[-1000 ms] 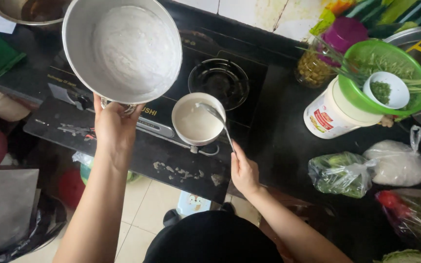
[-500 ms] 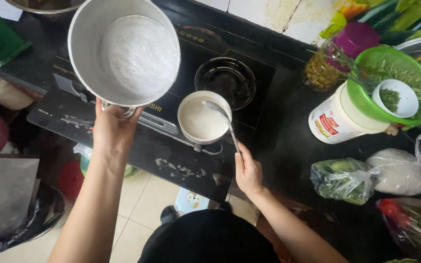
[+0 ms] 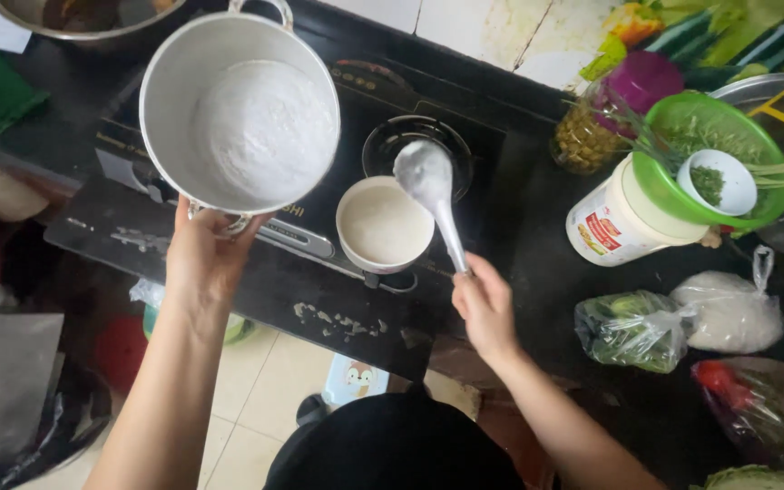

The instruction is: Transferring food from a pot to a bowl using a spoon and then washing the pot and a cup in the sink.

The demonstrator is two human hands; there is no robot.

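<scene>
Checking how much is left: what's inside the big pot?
The pot, tilted by the left hand, shows a white, porridge-like layer across its bottom. Its depth can't be judged.

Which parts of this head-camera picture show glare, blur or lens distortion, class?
Head view: soft daylight, no hard shadows; mild glare on the tilted pot rim; the ladle in the right hand looks slightly motion-blurred; the left hand and the bowl are sharp; wide-angle bending shows at the edges.
</scene>
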